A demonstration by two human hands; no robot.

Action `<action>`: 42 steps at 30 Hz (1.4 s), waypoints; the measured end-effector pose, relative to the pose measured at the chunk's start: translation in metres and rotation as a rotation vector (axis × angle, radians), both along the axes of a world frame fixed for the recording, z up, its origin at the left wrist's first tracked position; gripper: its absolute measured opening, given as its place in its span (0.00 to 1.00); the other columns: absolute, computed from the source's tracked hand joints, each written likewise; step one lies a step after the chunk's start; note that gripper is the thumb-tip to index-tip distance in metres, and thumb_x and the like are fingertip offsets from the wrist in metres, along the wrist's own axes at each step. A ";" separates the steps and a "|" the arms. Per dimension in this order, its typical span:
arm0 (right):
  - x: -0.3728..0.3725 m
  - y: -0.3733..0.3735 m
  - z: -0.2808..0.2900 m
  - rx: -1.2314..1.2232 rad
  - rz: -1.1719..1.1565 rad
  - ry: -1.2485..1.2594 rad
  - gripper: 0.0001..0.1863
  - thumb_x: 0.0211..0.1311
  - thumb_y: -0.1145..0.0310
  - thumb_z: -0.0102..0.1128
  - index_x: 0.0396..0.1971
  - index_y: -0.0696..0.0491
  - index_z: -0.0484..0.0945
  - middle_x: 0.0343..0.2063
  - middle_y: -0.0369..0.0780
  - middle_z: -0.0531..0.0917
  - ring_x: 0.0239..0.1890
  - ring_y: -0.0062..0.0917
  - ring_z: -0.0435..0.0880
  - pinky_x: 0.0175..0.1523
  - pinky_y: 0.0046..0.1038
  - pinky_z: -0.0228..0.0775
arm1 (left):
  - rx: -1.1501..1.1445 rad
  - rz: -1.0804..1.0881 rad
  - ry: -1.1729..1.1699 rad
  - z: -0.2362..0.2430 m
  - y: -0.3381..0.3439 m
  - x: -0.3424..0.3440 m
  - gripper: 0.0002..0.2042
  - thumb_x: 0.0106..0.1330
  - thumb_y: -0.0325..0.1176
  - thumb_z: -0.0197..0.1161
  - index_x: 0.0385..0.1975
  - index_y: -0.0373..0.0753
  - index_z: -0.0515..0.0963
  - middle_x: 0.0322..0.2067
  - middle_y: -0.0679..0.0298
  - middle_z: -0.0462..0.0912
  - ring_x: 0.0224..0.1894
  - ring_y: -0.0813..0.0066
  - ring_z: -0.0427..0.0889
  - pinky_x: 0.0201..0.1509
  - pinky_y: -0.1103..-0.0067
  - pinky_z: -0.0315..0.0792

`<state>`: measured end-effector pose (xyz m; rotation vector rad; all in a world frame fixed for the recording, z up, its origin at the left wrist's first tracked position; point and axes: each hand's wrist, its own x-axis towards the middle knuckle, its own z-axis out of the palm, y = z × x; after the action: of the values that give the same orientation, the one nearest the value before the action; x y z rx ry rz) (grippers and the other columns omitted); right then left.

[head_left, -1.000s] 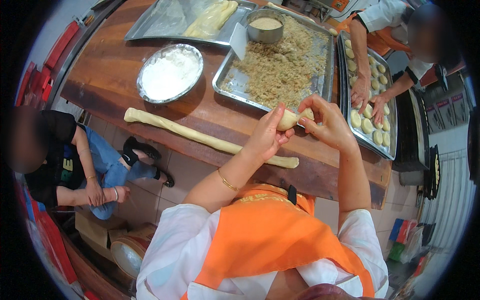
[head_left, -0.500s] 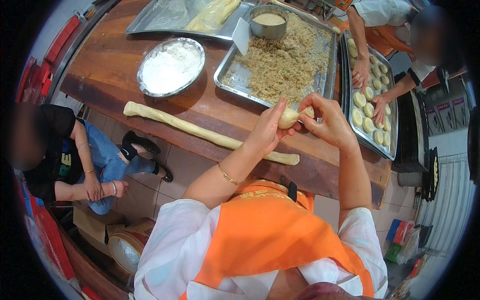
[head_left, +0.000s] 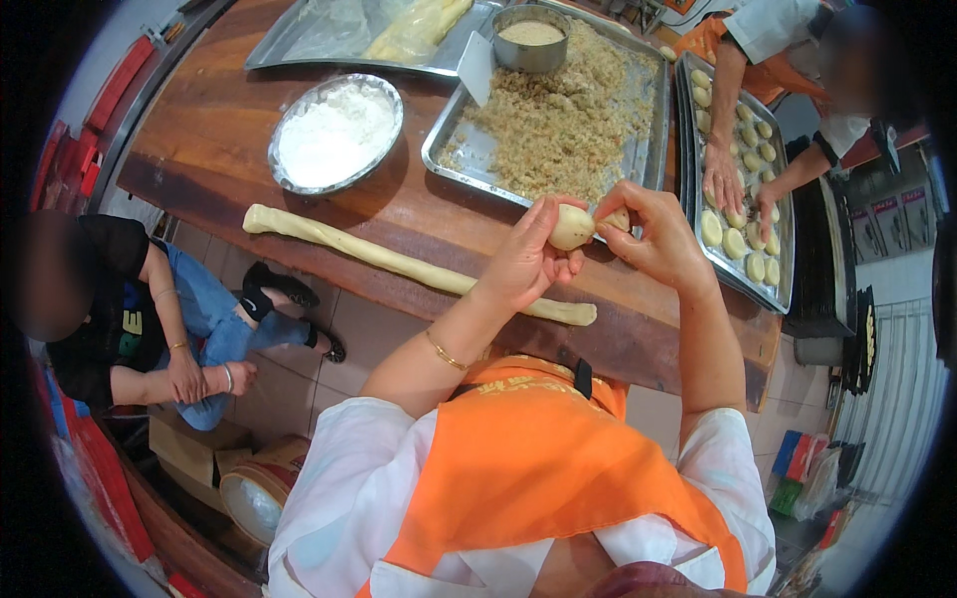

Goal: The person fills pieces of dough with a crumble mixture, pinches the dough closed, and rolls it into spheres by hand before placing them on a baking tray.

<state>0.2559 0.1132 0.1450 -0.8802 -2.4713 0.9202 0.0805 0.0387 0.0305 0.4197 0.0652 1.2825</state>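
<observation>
My left hand cups a round ball of pale dough, fingers curled around its underside. My right hand grips a small neck of dough at the ball's right side between thumb and fingers. A long, twisted dough rope lies below and left of my hands along the table's near edge. Beyond them, a metal tray holds crumbly brown filling.
On the wooden table are a bowl of flour, a tray with bagged dough, a round tin and a white scraper. At right, a co-worker's hands touch dough rounds. A seated person is at left.
The dough ball sits a little higher and shows more fully in my left hand, with my right hand still at its side. The co-worker's hands have shifted on the tray at right.
</observation>
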 end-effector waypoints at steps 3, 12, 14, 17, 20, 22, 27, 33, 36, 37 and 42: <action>-0.003 -0.003 -0.002 -0.034 -0.006 0.000 0.05 0.56 0.77 0.63 0.34 0.58 0.78 0.25 0.36 0.78 0.25 0.15 0.74 0.31 0.20 0.68 | -0.184 0.091 0.098 -0.004 0.005 0.012 0.16 0.79 0.46 0.48 0.55 0.41 0.69 0.41 0.56 0.80 0.34 0.68 0.81 0.32 0.76 0.76; -0.003 -0.005 -0.002 0.037 0.018 0.056 0.07 0.55 0.76 0.65 0.34 0.57 0.78 0.24 0.39 0.77 0.25 0.21 0.74 0.31 0.24 0.68 | -0.004 0.098 -0.005 0.006 -0.003 0.005 0.18 0.80 0.47 0.43 0.53 0.39 0.71 0.45 0.59 0.79 0.39 0.68 0.77 0.40 0.76 0.73; -0.005 -0.005 -0.001 0.040 0.032 0.060 0.07 0.54 0.77 0.64 0.34 0.58 0.79 0.25 0.38 0.78 0.26 0.20 0.75 0.32 0.23 0.69 | -0.056 0.135 0.071 0.006 -0.001 0.011 0.16 0.80 0.45 0.43 0.55 0.41 0.69 0.46 0.59 0.78 0.40 0.69 0.79 0.41 0.76 0.74; 0.000 -0.006 -0.002 0.047 0.021 0.056 0.08 0.54 0.78 0.65 0.34 0.57 0.79 0.26 0.39 0.78 0.26 0.22 0.76 0.33 0.24 0.70 | -0.273 0.104 0.004 0.028 -0.001 0.013 0.17 0.81 0.47 0.41 0.56 0.42 0.67 0.44 0.60 0.78 0.39 0.71 0.80 0.40 0.77 0.74; 0.000 -0.008 0.000 0.103 0.043 0.053 0.08 0.54 0.78 0.65 0.34 0.56 0.77 0.26 0.40 0.78 0.26 0.27 0.77 0.32 0.26 0.70 | -0.159 0.170 0.046 0.019 -0.007 0.017 0.20 0.81 0.49 0.39 0.55 0.40 0.68 0.44 0.60 0.78 0.40 0.72 0.79 0.43 0.76 0.74; -0.003 -0.009 -0.001 0.162 0.076 0.086 0.09 0.54 0.77 0.65 0.34 0.55 0.75 0.25 0.42 0.77 0.26 0.32 0.78 0.31 0.28 0.70 | -0.003 0.167 0.065 0.001 -0.007 0.017 0.19 0.81 0.48 0.39 0.56 0.39 0.68 0.45 0.60 0.78 0.42 0.72 0.78 0.45 0.75 0.74; -0.004 -0.011 0.001 0.140 0.092 0.067 0.10 0.53 0.78 0.65 0.35 0.54 0.75 0.25 0.42 0.77 0.26 0.32 0.78 0.31 0.28 0.71 | -0.163 0.137 0.041 0.010 -0.005 0.022 0.19 0.80 0.49 0.43 0.57 0.41 0.67 0.44 0.61 0.77 0.40 0.72 0.77 0.41 0.76 0.71; -0.002 -0.013 0.006 0.125 0.066 0.048 0.10 0.53 0.78 0.65 0.34 0.54 0.74 0.25 0.42 0.77 0.26 0.33 0.78 0.31 0.29 0.71 | -0.025 0.218 0.341 0.017 -0.012 0.015 0.19 0.81 0.50 0.41 0.58 0.44 0.65 0.41 0.64 0.76 0.34 0.77 0.75 0.34 0.81 0.70; -0.006 -0.015 0.005 0.154 0.104 0.046 0.10 0.53 0.78 0.65 0.34 0.54 0.73 0.25 0.42 0.76 0.26 0.34 0.77 0.31 0.30 0.70 | -0.029 0.242 0.396 0.013 -0.008 0.015 0.18 0.80 0.51 0.42 0.57 0.45 0.65 0.41 0.65 0.75 0.33 0.78 0.74 0.33 0.83 0.68; -0.005 -0.015 0.004 0.164 0.117 0.045 0.11 0.53 0.79 0.65 0.34 0.54 0.73 0.24 0.42 0.76 0.26 0.35 0.76 0.31 0.30 0.70 | -0.054 0.199 0.336 0.019 -0.009 0.015 0.19 0.80 0.52 0.41 0.56 0.45 0.66 0.40 0.65 0.74 0.32 0.79 0.74 0.32 0.84 0.68; -0.003 -0.021 0.011 0.109 0.093 0.010 0.11 0.51 0.79 0.65 0.33 0.55 0.72 0.25 0.43 0.76 0.27 0.39 0.77 0.33 0.32 0.71 | -0.030 0.091 0.288 0.020 -0.013 0.002 0.22 0.80 0.55 0.38 0.53 0.43 0.68 0.36 0.67 0.74 0.29 0.81 0.71 0.29 0.88 0.65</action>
<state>0.2528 0.0927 0.1556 -0.7282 -2.5457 0.8089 0.0829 0.0253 0.0510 0.5787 0.3491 1.3010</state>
